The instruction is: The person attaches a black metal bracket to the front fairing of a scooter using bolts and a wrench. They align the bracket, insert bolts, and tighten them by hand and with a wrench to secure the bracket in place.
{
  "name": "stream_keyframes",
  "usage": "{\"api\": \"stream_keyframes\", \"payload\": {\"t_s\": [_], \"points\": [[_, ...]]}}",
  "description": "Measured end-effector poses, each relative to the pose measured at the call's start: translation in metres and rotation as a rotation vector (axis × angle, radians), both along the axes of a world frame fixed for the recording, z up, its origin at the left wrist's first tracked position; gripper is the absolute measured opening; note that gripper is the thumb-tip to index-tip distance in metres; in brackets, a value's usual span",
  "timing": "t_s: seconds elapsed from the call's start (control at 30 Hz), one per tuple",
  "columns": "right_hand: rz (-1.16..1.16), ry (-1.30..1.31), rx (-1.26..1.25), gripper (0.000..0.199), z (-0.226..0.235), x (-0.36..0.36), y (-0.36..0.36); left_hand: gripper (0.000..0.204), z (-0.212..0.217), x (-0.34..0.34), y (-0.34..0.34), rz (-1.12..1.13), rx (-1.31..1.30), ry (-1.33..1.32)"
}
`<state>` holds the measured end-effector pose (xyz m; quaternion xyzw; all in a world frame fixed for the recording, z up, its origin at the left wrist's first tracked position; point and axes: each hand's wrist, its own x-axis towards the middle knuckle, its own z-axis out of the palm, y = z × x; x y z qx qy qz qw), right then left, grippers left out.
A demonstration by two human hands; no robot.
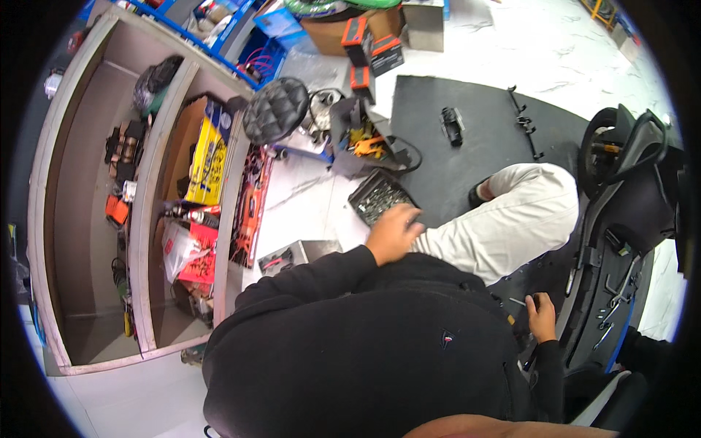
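Observation:
My left hand (pixel 394 233) is closed beside my bent leg, its fingers curled by a small dark thing that I cannot make out. Just beyond it, a dark tray (pixel 376 197) holds many small metal screws or fasteners. My right hand (pixel 542 318) is low on the right, closed round a tool with a thin metal shaft (pixel 518 301) that points left. The fingers hide most of this tool. Near the right hand is a black vehicle body panel (pixel 584 292).
Wrenches and small tools (pixel 615 296) lie along the right. A black bracket (pixel 452 126) and a thin black bar (pixel 524 120) rest on the dark mat (pixel 423 95). On the left stand a quilted black stool (pixel 276 109), a bin of orange tools (pixel 365 142) and a grey shelf unit (pixel 157 197).

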<state>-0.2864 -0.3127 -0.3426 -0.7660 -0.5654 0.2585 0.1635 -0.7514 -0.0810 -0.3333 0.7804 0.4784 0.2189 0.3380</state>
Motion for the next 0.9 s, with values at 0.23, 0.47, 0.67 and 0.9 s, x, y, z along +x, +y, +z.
{"api": "stream_keyframes", "payload": {"t_s": [0.23, 0.47, 0.67, 0.9], "points": [[0.232, -0.384, -0.698, 0.057, -0.003, 0.056, 0.021, 0.039, -0.116, -0.16, -0.028, -0.315, -0.357, 0.66], [-0.004, -0.172, 0.282, 0.036, 0.108, 0.052, 0.082, 0.044, -0.088, -0.103, 0.087, -0.261, -0.05, 0.484], [-0.193, -0.141, -0.132, 0.045, 0.117, 0.047, 0.027, 0.031, 0.059, 0.066, 0.187, 0.005, -0.093, -0.224], [-0.757, -0.389, 0.021, 0.037, 0.089, 0.127, -0.029, 0.037, 0.153, 0.209, 0.108, -0.621, 0.405, -0.243]]}}
